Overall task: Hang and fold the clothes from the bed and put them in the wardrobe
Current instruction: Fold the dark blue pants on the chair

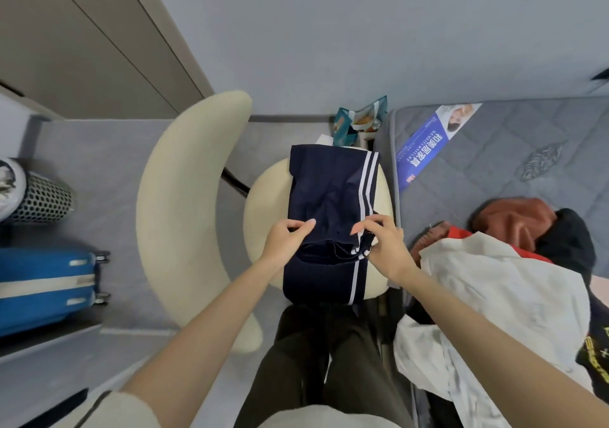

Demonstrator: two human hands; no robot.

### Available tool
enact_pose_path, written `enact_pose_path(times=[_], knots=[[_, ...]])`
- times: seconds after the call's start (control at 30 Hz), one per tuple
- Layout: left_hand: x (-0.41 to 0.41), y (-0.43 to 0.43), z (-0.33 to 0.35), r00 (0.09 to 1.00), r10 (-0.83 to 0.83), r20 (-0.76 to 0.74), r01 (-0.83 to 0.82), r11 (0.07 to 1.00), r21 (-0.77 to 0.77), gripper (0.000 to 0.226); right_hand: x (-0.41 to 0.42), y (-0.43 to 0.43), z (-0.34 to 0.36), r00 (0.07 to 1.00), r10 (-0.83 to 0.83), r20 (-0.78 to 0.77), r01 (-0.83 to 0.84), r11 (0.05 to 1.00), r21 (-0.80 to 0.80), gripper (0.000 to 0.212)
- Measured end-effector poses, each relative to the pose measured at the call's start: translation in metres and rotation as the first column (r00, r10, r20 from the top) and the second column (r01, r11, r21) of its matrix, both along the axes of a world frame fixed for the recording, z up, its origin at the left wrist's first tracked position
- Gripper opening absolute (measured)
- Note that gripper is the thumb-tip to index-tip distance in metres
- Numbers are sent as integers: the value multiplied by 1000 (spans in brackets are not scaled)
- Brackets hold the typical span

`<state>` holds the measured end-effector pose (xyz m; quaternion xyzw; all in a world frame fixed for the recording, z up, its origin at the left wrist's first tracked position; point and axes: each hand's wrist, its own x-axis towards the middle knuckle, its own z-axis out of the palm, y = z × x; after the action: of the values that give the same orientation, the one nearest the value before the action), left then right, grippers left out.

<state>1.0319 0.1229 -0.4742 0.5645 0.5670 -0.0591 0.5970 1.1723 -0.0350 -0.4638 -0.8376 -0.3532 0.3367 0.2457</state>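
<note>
The pile of clothes (494,279) on the bed (494,151) runs off the frame at 4 o'clock, its garments hard to tell apart. At 9 o'clock a blue suitcase (43,282), cut off, sits on the grey floor (99,170). Navy trousers (329,197) lie folded on a cream chair (184,197) at centre; left hand (286,240) and right hand (384,243) each have fingers (308,222) clamped on the folded edge.

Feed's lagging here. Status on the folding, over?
Left hand, right hand pinch navy trousers on cream chair. Clothes pile waits on mattress. Nothing blocking.
</note>
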Motion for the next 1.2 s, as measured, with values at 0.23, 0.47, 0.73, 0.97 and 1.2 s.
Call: enact_pose_path(times=[0.23, 0.47, 0.73, 0.97, 1.2], knots=[[-35, -66, -24, 996, 72, -60, -65, 992, 107, 10, -42, -53, -16, 996, 38, -81, -38, 999, -7, 48], [-86, -134, -40, 987, 160, -11, -157, 976, 151, 7, -93, -110, -43, 991, 42, -126, -44, 999, -8, 59], [-123, -169, -89, 977, 119, -175, -99, 988, 118, 8, -128, -145, -82, 981, 130, -145, -151, 979, -139, 47], [-106, -151, -100, 979, 57, -196, -41, 996, 83, 49, -107, -126, -95, 992, -47, -115, 27, 985, -169, 37], [-38, -84, -137, 991, 8, -133, 1, 997, 71, 80, -53, -56, -137, 842, -433, -322, 356, 894, -272, 78]])
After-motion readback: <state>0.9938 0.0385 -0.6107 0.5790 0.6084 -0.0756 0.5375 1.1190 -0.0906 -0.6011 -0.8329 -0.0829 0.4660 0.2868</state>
